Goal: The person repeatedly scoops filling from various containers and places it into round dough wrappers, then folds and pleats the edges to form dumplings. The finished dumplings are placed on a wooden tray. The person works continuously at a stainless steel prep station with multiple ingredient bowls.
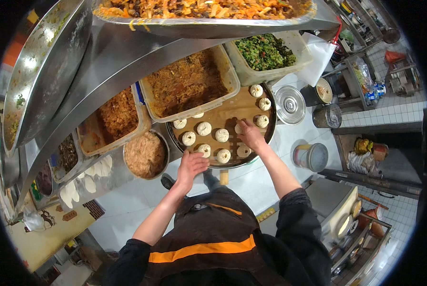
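Note:
A round steamer tray (pixel 213 119) lined with brown paper holds several pleated stuffed buns (pixel 222 135), set apart from one another. On its right side, my right hand (pixel 251 135) has its fingertips on a bun (pixel 239 128), partly hidden under them; whether the fingers grip it is unclear. My left hand (pixel 192 167) is at the tray's near left rim, fingers apart and holding nothing, close to another bun (pixel 204 150). A metal bowl of pale minced filling (pixel 145 154) stands left of the tray.
Plastic tubs of brown filling (pixel 190 84), reddish filling (pixel 117 114) and chopped greens (pixel 265 52) stand behind and left. A steel shelf (pixel 127 59) overhangs them, bearing a tray of orange filling (pixel 213 10). Flat dough wrappers (pixel 90 184) lie left. Right are a round metal lid (pixel 290 105) and a bucket (pixel 310 157).

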Demonstrator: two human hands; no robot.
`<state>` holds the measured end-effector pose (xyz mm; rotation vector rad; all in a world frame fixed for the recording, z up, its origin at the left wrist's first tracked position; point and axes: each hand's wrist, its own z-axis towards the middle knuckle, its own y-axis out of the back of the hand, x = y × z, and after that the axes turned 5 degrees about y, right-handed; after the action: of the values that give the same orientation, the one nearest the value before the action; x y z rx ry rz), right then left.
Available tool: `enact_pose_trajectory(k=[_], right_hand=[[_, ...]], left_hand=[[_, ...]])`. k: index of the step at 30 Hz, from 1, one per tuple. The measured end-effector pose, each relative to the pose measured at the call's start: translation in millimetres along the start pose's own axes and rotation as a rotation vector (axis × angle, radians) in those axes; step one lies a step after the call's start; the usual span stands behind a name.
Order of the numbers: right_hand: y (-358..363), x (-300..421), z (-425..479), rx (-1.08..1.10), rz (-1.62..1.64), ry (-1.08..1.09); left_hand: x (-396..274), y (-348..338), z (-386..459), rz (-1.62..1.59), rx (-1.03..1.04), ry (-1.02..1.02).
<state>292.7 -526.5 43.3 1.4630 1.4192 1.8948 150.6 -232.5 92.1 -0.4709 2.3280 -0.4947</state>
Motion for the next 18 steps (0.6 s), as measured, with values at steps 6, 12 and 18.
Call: enact_pose_trajectory(k=[6, 12, 18], right_hand=[[-5, 7, 11, 0.028, -0.035, -0.061], [-32, -4, 14, 0.119, -0.163, -0.123], [-17, 49, 12, -0.146, -0.377, 0.033]], left_hand=[[17, 45, -48, -0.09, -0.1, -0.02], [48, 108, -94, -0.263, -0.123, -0.072], [48, 260, -142, -0.196, -0.41, -0.326]])
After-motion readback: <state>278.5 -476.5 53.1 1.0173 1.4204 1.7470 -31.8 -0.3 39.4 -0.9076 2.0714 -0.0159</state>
